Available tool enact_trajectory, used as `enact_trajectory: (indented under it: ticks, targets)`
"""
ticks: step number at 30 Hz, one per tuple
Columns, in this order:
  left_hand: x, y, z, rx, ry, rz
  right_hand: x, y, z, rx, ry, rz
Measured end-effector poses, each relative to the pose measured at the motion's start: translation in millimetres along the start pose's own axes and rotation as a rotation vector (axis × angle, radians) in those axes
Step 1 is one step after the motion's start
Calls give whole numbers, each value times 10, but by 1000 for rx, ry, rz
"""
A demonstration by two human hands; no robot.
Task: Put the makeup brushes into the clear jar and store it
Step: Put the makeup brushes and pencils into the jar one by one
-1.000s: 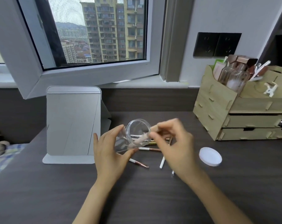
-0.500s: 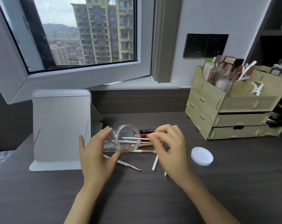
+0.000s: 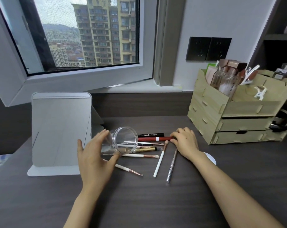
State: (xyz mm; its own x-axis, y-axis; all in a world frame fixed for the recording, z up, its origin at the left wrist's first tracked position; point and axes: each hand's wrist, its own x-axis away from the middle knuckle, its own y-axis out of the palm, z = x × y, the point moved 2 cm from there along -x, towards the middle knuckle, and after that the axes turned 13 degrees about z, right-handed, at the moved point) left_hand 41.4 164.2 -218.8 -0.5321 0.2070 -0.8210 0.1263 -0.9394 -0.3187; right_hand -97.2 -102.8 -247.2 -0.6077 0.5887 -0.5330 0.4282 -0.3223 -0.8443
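Note:
My left hand [image 3: 93, 160] holds the clear jar [image 3: 123, 142] tilted on its side just above the dark desk, mouth toward the right. A white handle shows through the jar; I cannot tell whether it lies inside or behind. Several makeup brushes and pens lie to the right of the jar: a black brow pen [image 3: 150, 134], a red stick [image 3: 154, 138], a gold one [image 3: 146, 149], white-handled brushes [image 3: 159, 162] and a silver stick [image 3: 172, 165]. My right hand [image 3: 186, 142] pinches the red stick's right end. The white lid [image 3: 211, 159] peeks out behind my right forearm.
A standing mirror [image 3: 60, 129] is at the left, close to my left hand. A wooden drawer organizer [image 3: 221, 116] with bottles stands at the right back. An inward-opened window sash [image 3: 83, 79] hangs above the desk's back edge. The desk's front part [image 3: 147, 203] is bare.
My right hand left the jar's mouth and moved right and down onto the red stick. The jar stays tilted in my left hand, a little lower.

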Motion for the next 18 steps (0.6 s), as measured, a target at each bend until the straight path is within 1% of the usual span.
enact_trajectory:
  ticks: [2,5,9,13,15,18]
  targets:
    - [-6,4,-15,-9,-14,10,21,-16,16,-70,-13,53]
    - [-4,2,-43,-14,-29,16,37,-223,8,-205,-25,195]
    - [1,-3,-55,-15,-29,15,195,-807,-36,-331,-27,401]
    - [-9,4,-33,0,-21,6,536,-1472,-161,-468,-52,505]
    - [-13,0,-14,8,-10,5,658,-1720,-314,-427,-110,548]
    - [-9,4,28,21,35,-10,696,-1853,-641,-208,-253,631]
